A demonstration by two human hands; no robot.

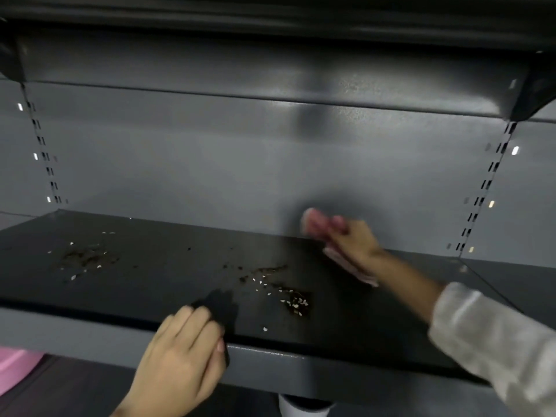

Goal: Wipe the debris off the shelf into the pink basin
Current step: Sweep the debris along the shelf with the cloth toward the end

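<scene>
Debris (pixel 288 291) near shelf (pixel 150 284) front edge

1. The dark shelf (pixel 150 266) is roofed by an upper shelf (pixel 270 70), so entry is left only through the open front.
2. The rear is closed by the back panel (pixel 210 164).
3. The front lip is gripped by the left hand (pixel 183 356), which blocks that stretch of edge.
4. The right rear is occupied by the right hand (pixel 352 245) and its cloth (pixel 349 263).
5. The middle and left of the deck carry only debris (pixel 282 290).
6. The pink basin (pixel 15 368) is seen below the left edge, under the lip.
</scene>
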